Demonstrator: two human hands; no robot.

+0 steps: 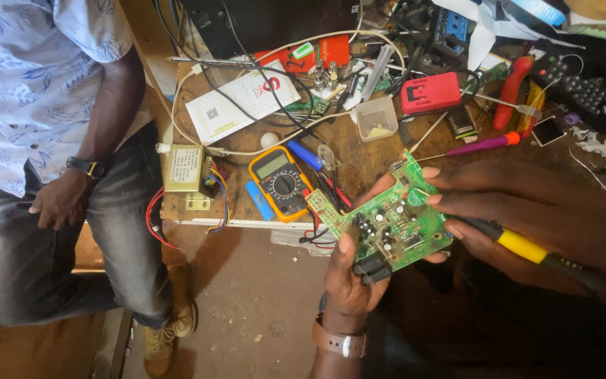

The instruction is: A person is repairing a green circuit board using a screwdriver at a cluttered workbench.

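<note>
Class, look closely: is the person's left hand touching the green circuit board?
Touching. The head view shows the left hand gripping the green circuit board from below, thumb pressed on its near edge.

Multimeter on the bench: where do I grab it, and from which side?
Grip the yellow multimeter across its long rubbery sides, near the dial end, coming from above. It lies flat, face up, tilted on the workbench. The blue tool and red leads crowd its right edge, so probably enter from the transformer side. Both the left hand and right hand are occupied with the circuit board.
</note>
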